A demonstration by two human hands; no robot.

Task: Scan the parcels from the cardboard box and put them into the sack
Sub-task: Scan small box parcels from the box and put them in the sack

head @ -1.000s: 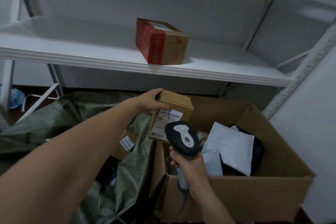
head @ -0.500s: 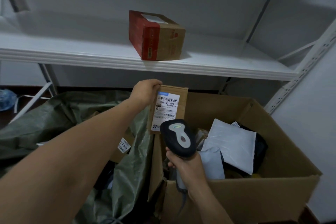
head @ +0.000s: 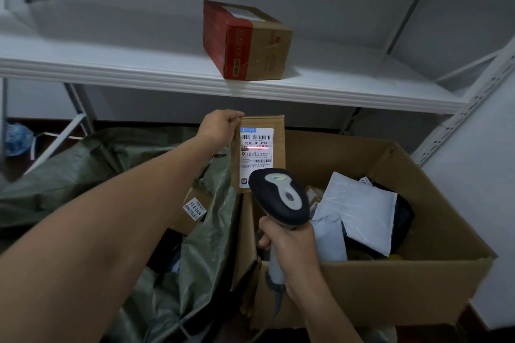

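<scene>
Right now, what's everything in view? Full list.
cardboard box: 1, brown, open, lower right
poly mailers: 2 visible, white, inside it
sack: 1, green, left of box
labelled parcel: 1, brown, in sack's opening
held parcel: 1, brown, red scan line on its white label, centre
barcode scanner: 1, black and grey, below that label
carton: 1, red and brown, on white shelf
plastic bag: 1, blue, floor, far left
left hand: 1, grips held parcel's top corner
right hand: 1, grips scanner's handle
</scene>
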